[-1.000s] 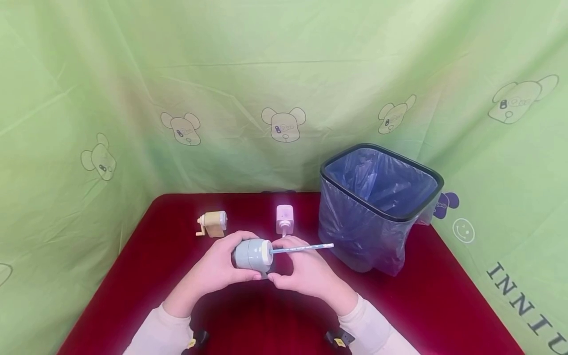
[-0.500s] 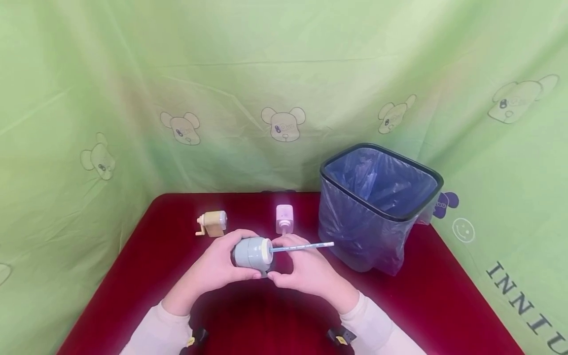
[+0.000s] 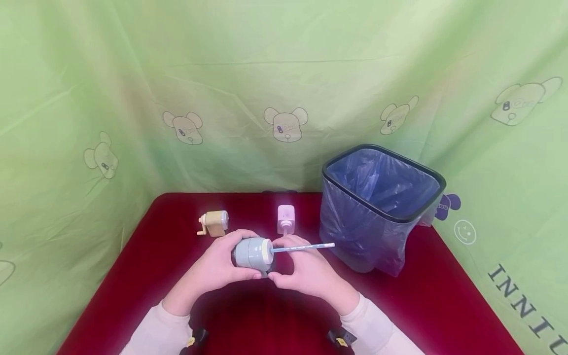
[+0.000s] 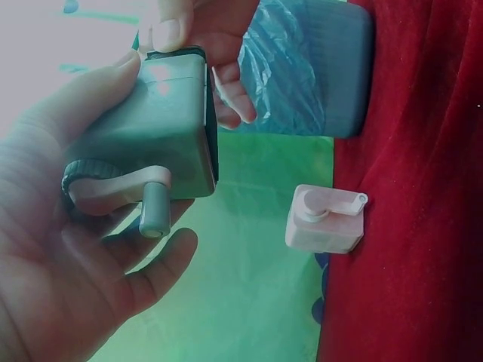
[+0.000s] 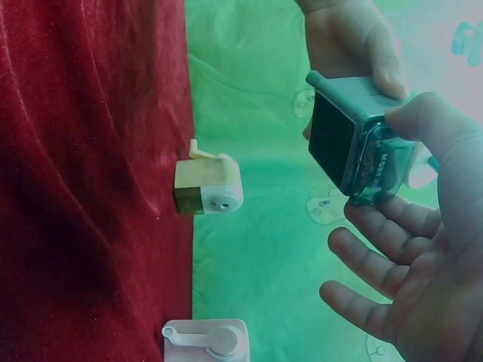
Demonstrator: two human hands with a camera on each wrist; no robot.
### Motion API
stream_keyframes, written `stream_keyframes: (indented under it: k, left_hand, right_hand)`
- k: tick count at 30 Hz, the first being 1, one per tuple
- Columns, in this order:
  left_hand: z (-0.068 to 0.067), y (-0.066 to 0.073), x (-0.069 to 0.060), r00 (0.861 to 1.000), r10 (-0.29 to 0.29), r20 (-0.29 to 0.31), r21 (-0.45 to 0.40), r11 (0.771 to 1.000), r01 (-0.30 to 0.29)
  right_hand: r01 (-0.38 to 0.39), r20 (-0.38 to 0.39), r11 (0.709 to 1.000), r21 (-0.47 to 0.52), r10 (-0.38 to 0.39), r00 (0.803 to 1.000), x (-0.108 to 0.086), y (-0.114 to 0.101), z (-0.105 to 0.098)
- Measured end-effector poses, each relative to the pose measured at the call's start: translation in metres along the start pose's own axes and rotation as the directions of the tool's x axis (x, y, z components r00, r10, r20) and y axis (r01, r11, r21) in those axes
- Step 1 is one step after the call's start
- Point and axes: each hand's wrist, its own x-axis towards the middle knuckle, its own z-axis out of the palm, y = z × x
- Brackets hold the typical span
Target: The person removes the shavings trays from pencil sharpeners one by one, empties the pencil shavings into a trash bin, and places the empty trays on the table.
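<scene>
A grey-blue crank sharpener [image 3: 250, 254] is held above the table between both hands, a blue patterned pencil [image 3: 301, 247] sticking out of its white front toward the right. My left hand [image 3: 213, 266] grips the body, thumb and fingers on opposite sides; in the left wrist view its crank [image 4: 113, 190] faces the left palm. The thumb and fingertips of my right hand [image 3: 308, 268] pinch the transparent shavings drawer [image 5: 381, 166], seen in the right wrist view with dark bits inside. Whether the drawer is partly out, I cannot tell.
On the red table [image 3: 177, 212], a yellow crank sharpener [image 3: 215, 223] stands at the back left and a pink one [image 3: 286, 219] at the back middle. A bin [image 3: 364, 231] lined with a blue bag is at the right. Green printed cloth [image 3: 230, 162] hangs behind.
Both hands keep their hold on the grey-blue sharpener, with hardly any movement. The head view has shifted very slightly, so the background sits a little further right.
</scene>
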Motion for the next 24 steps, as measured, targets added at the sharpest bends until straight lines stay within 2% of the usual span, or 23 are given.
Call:
stream_keyframes:
  k: [16,24]
  left_hand:
    - [-0.0018,-0.0015,0.001,1.0,-0.012,-0.009,0.001,1.0,0.012]
    - [-0.0012,-0.0009,0.0015,1.0,-0.009,-0.009,-0.003,1.0,0.009]
  right_hand:
    - [-0.029,-0.001,0.999,0.029,0.029,1.0,-0.0019,0.002,-0.0043]
    - [-0.018,-0.017,0.999,0.032,0.019,1.0,-0.003,0.0028,-0.0049]
